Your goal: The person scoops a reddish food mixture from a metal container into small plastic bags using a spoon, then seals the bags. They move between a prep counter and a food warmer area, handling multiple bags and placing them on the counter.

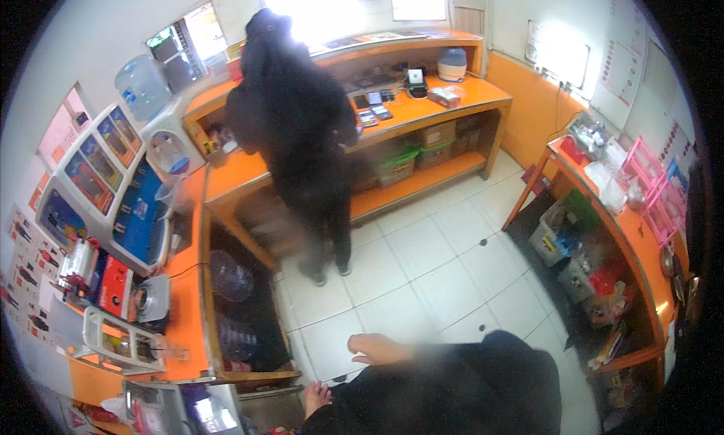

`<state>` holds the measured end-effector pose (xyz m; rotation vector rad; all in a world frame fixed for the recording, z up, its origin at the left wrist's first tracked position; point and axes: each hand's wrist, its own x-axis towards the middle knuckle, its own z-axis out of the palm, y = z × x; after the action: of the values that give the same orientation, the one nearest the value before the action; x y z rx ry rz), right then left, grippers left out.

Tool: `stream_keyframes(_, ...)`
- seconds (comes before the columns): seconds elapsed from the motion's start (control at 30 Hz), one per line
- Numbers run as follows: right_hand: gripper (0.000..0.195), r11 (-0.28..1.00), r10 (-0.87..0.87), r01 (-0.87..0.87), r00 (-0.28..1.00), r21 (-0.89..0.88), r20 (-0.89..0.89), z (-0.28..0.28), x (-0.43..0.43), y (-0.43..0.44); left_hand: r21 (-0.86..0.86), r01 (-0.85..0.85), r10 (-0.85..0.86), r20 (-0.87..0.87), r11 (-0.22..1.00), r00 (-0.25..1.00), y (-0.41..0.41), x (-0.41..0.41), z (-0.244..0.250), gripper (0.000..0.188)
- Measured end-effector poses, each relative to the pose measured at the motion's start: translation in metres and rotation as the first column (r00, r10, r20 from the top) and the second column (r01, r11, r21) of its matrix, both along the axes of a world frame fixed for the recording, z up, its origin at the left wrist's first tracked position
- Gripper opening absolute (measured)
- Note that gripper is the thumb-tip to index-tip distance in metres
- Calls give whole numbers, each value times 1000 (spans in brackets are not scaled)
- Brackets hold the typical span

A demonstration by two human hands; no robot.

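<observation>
My right hand (380,349) reaches out from a black sleeve above the white tiled floor (418,276). Its fingers bend loosely, the thumb stands apart, and nothing shows in the grip. Lower and to the left, my left hand (317,398) is partly visible against the dark clothing. Short spread fingers point upward there, and I see no object in them. It is nearest to the end of the orange counter (192,344) at the left; whether it touches anything is not clear.
A person in black (300,118) stands at the orange front counter (481,96), which bears phones and a card terminal (416,84). Along the left counter are a water dispenser (169,146) and a blue-and-white drinks machine (136,209). An orange table (628,231) with pink racks (650,175) flanks the right.
</observation>
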<state>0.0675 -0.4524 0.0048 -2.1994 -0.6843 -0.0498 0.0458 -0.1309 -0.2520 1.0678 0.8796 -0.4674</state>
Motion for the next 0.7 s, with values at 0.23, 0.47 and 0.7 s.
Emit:
stream_keyframes(0.23,23,913,-401,390,912,-122,-86,-36,-60,-162,514,491,-511,-114,703,852,-83,28,29,47)
stream_keyframes(0.47,14,837,-533,533,845,120,-37,2,35,-221,573,783,-737,-415,244,533,-118,104,15,41)
stream_keyframes(0.7,25,910,-412,413,902,-26,-127,-12,142,-306,511,858,-835,-493,-51,244,-232,226,-12,39)
